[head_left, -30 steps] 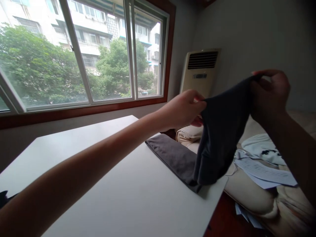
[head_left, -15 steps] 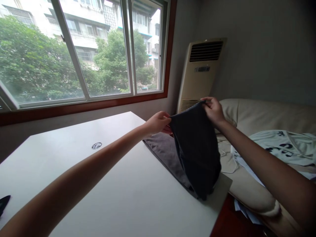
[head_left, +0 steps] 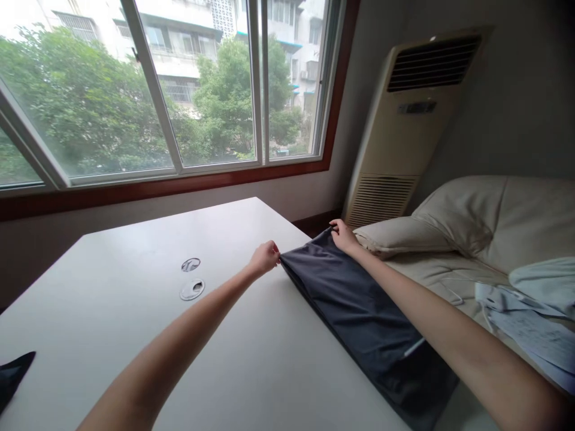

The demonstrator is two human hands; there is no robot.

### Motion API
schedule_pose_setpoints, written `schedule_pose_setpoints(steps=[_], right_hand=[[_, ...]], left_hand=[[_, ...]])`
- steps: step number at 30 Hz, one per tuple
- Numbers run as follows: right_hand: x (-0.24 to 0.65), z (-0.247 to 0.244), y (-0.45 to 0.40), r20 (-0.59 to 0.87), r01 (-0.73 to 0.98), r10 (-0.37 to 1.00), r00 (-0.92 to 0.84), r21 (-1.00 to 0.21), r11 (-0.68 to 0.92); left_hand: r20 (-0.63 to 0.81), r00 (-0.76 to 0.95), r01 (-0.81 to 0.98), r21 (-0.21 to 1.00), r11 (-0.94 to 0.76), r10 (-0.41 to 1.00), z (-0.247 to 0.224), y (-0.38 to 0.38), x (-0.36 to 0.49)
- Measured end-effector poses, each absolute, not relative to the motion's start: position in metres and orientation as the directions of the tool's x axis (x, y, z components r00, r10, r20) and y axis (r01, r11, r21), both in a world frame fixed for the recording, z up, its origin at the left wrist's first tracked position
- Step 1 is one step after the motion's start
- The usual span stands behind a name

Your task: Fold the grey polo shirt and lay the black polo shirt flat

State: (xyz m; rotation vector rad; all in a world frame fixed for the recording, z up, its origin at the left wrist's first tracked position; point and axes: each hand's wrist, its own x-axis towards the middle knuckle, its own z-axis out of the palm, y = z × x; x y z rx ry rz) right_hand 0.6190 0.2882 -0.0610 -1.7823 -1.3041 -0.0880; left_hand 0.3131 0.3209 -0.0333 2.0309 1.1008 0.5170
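Observation:
A dark grey-black garment (head_left: 354,305) lies lengthwise along the right side of the white table (head_left: 251,359). Its fabric is wrinkled, and a short pale strip shows on it near my right forearm. My left hand (head_left: 266,257) pinches the far left corner of the cloth. At the far right corner, my right hand (head_left: 345,237) grips the same edge, so the end is stretched between both hands. Part of the garment is hidden under my right arm. Its exact kind I cannot make out.
Two round fittings, one a grommet (head_left: 192,290), are set in the tabletop. A dark object (head_left: 15,377) sits at the left edge. To the right are a cream sofa (head_left: 467,221) with light clothes (head_left: 534,323) and a standing air conditioner (head_left: 404,131). A window (head_left: 215,90) is behind.
The raised end of the garment has come down and away from me onto the table, now spread flatter. Both hands have lowered with it. The view has shifted, showing more of the sofa.

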Motion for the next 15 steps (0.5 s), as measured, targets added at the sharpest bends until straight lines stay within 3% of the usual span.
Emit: schedule_pose_setpoints(steps=[4, 7, 11, 15], right_hand=[[0.611, -0.068, 0.287, 0.541, 0.863, 0.749, 0.383, -0.500, -0.080], [0.591, -0.056, 0.291, 0.616, 0.884, 0.736, 0.280, -0.465, 0.053], [0.522, -0.015, 0.302, 0.632, 0.738, 0.747, 0.208, -0.603, 0.304], [0.403, 0.049, 0.290, 0.592, 0.424, 0.804, 0.053, -0.742, 0.519]], left_hand=[[0.029, 0.575, 0.552, 0.724, -0.413, 0.818, -0.038, 0.322, 0.267], [0.045, 0.628, 0.586, 0.628, -0.511, 0.777, -0.035, 0.312, 0.203], [0.034, 0.590, 0.716, 0.438, -0.543, 0.807, -0.025, 0.288, 0.094], [0.080, 0.410, 0.844, 0.345, -0.411, 0.909, -0.013, 0.258, -0.014]])
